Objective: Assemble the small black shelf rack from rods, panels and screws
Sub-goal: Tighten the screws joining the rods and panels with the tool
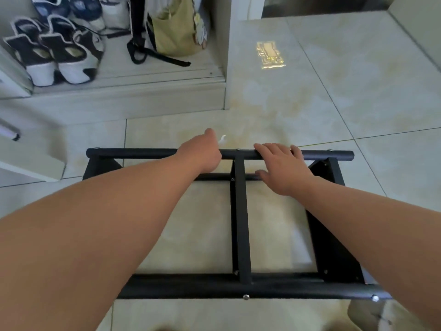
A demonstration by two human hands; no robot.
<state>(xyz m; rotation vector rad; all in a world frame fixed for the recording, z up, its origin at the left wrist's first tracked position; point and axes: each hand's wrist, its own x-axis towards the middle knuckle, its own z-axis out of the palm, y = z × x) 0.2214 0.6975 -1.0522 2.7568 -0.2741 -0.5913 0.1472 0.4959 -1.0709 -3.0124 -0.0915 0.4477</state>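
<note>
The black shelf rack [241, 225] stands on the tiled floor in front of me, seen from above: a far rod [143, 153], a near rod [191, 286], a centre crossbar and side panels [334, 235] joined by silver screws [245, 297]. My left hand [202, 154] is curled over the far rod left of the centre crossbar and grips it. My right hand [284, 168] rests on the same rod right of the crossbar, fingers straight across it, thumb down toward a lower rod.
A low open cabinet [143, 91] at the back left holds several sneakers [52, 56] and a yellow bag [176, 29]. A small white scrap [223, 138] lies on the floor beyond the rack. A white board edge [31, 163] sits at left.
</note>
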